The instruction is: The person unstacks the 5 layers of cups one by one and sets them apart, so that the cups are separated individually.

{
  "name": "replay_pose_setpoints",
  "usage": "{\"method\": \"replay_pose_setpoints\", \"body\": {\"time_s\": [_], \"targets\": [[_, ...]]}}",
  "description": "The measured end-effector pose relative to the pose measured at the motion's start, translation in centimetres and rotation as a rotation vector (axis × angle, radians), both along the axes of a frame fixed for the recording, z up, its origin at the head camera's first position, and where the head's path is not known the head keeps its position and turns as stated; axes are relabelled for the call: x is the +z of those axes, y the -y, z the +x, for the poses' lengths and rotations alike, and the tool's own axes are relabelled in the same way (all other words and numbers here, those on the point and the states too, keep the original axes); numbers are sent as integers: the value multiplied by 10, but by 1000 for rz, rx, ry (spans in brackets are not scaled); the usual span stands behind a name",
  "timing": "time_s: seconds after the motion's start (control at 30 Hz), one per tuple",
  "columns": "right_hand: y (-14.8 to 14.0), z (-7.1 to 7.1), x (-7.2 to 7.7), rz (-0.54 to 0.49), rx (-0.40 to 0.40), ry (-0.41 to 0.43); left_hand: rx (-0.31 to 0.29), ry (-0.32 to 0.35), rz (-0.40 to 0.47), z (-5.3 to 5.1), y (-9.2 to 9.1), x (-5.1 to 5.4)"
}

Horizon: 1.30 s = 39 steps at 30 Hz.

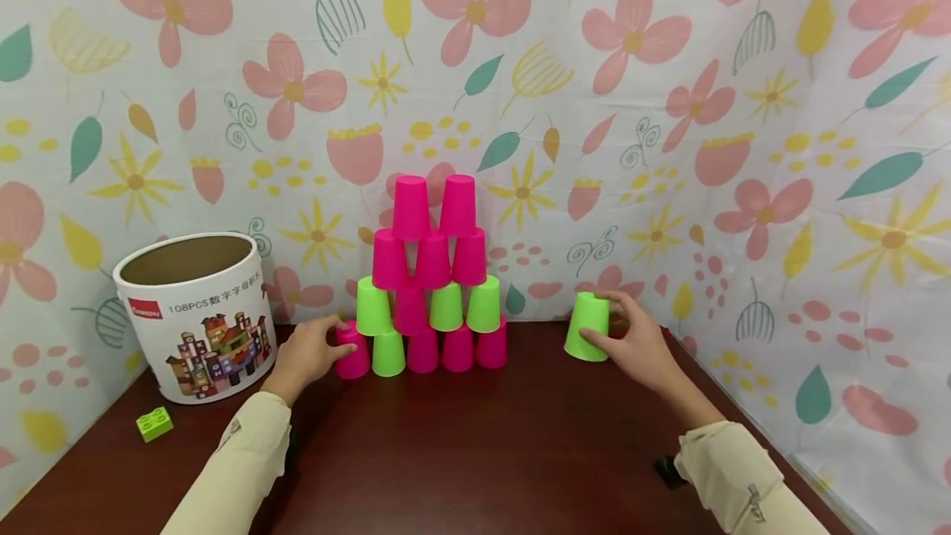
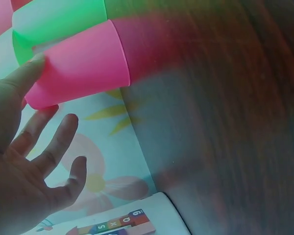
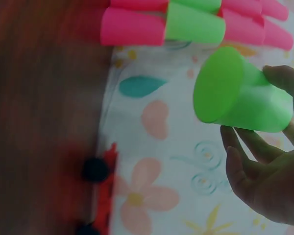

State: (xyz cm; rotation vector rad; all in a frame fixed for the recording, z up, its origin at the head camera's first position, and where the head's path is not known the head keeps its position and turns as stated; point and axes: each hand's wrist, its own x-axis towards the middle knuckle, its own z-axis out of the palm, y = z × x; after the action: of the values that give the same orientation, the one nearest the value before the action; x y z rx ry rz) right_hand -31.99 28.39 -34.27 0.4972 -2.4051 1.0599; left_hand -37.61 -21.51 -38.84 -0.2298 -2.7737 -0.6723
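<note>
Upside-down pink and green cups form a stacked wall, with two pink cups (image 1: 458,206) on top. At its lower left end, my left hand (image 1: 308,353) holds a pink cup (image 1: 352,353) between thumb and fingers; the left wrist view shows this pink cup (image 2: 83,66) beside a green one, other fingers of the hand (image 2: 39,161) spread. To the right of the stack, my right hand (image 1: 637,345) grips a green cup (image 1: 587,327), also upside down. In the right wrist view the hand (image 3: 269,171) pinches the green cup (image 3: 255,98), its open rim facing the dark table.
A white printed bucket (image 1: 201,320) stands at the left, a green toy brick (image 1: 154,424) in front of it. Flowered cloth (image 1: 631,147) hangs behind and at the right of the dark red table (image 1: 475,452). A red object with black round parts (image 3: 105,191) shows in the right wrist view.
</note>
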Motion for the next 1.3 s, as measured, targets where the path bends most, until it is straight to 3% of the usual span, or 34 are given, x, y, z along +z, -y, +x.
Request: {"method": "replay_pose_setpoints", "body": {"time_s": [0.13,0.3,0.43,0.73,1.0,1.3], "targets": [[-20,1,-12,44,-33,68,4,19,16,-3,-1,1],[-41,-2,-26,95,-63,117,5,2,-40,-4,-1,6],[-58,-9,-35,91,-64,136,-6,1,-68,-4,-1,9],[-94,-22,-56,36,-17,195,10,19,-22,-2,-2,8],[-103,-32,-59,44,-13,199,32,58,3,-1,-2,7],[-106,-44,-58,63,-34,244,31,42,6,-3,-2,9]]}}
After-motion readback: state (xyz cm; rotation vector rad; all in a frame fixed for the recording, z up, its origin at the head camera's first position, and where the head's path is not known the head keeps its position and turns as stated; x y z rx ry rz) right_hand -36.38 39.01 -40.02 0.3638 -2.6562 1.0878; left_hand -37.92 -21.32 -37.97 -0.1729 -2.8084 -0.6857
